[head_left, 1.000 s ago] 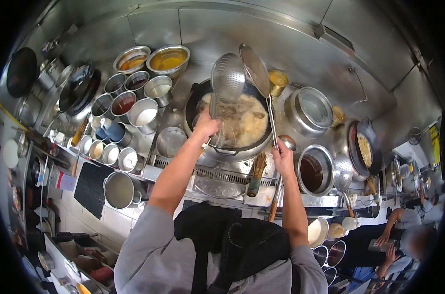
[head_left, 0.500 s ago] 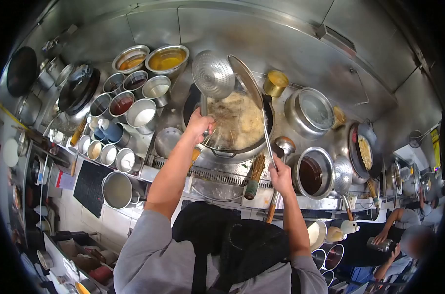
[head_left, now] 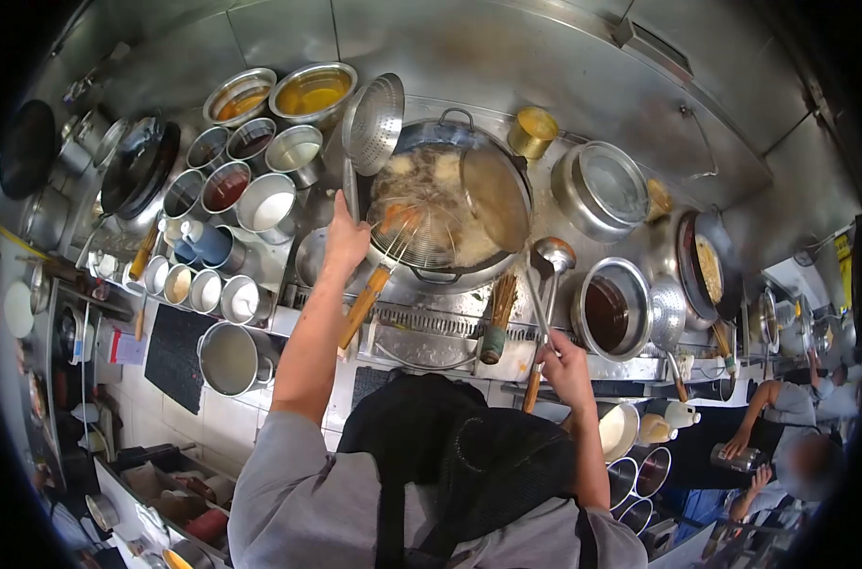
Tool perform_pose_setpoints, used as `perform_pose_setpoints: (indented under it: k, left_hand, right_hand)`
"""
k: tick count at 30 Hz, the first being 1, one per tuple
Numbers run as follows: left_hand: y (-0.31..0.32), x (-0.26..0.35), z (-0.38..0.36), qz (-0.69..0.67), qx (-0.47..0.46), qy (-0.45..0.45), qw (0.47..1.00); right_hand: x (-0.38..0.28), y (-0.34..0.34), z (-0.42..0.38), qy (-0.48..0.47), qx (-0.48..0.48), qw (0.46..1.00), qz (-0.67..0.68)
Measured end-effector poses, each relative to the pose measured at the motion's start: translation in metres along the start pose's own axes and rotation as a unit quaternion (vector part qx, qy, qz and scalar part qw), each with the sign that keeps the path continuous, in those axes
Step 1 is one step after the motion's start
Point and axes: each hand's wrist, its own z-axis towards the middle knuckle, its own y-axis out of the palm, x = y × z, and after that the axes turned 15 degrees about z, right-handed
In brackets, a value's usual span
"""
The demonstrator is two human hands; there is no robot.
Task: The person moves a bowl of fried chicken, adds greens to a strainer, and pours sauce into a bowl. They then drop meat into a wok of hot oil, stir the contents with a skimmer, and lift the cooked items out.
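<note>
A big wok [head_left: 450, 124] of pale frying food stands on the burner in front of me. My left hand [head_left: 345, 237] grips the handle of a perforated steel ladle [head_left: 374, 121], held upright beside the wok's left rim. My right hand [head_left: 565, 358], drawn back near my chest, holds the long handle of a fine mesh skimmer [head_left: 495, 194], whose round head lies over the right half of the wok. A wire skimmer [head_left: 414, 235] with a wooden handle rests in the wok, untouched.
Several steel pots of sauces and seasonings [head_left: 260, 190] crowd the left. A ladle [head_left: 554, 254], a bamboo brush [head_left: 495, 327], a pot of dark liquid [head_left: 609, 318] and a lidded pot [head_left: 602, 190] sit to the right. Another person [head_left: 791, 455] works at the lower right.
My left hand swung the perforated ladle left, off the wok. My right hand pulled back toward me, and the mesh skimmer dropped from upright to flat over the wok.
</note>
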Motion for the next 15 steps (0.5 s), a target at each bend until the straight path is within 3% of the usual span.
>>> perform_pose_setpoints:
  k: [2,4,10,15]
  left_hand:
    - [0.000,-0.001,0.003,0.007,-0.001,0.011,1.000]
    - [0.010,-0.003,0.008,0.026,-0.006,0.025,0.999]
    - [0.027,-0.007,0.024,0.121,-0.062,0.041,0.990]
    - [0.036,-0.002,0.039,0.150,-0.093,0.038,0.983]
  right_hand:
    - [0.022,0.013,0.011,-0.024,-0.005,0.999,-0.036]
    - [0.035,0.032,0.043,-0.162,0.017,0.979,-0.120]
    - [0.015,0.039,0.047,-0.063,0.117,0.991,0.008]
    - [0.007,0.031,0.053,-0.051,0.128,0.990,-0.021]
